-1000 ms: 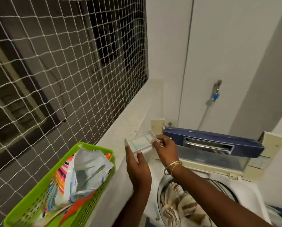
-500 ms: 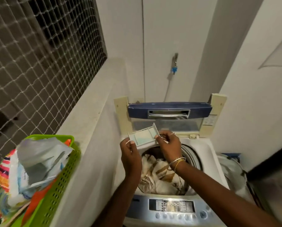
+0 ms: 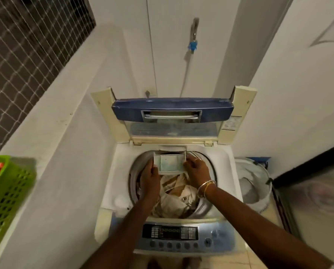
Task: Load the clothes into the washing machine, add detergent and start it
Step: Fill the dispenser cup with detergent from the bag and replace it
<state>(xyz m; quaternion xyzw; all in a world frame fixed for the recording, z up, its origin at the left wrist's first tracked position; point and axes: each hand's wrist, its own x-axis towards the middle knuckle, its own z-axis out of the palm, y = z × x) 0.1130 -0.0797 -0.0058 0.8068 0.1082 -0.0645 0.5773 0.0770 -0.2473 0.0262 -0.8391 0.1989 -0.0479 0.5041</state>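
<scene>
Detergent step: left hand, right hand both grasp detergent drawer mid-frame (clothes loaded); next, slide squarely into slot.

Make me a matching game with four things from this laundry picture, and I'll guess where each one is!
Things
1. small tray
2. clothes
3. green basket
4. blue lid

Places
A. at the far left of the picture
B. standing open at the back of the washing machine
C. down inside the washing machine
D. held between the left hand and the right hand

Right pairs: 1-D, 2-C, 3-A, 4-B.
</scene>
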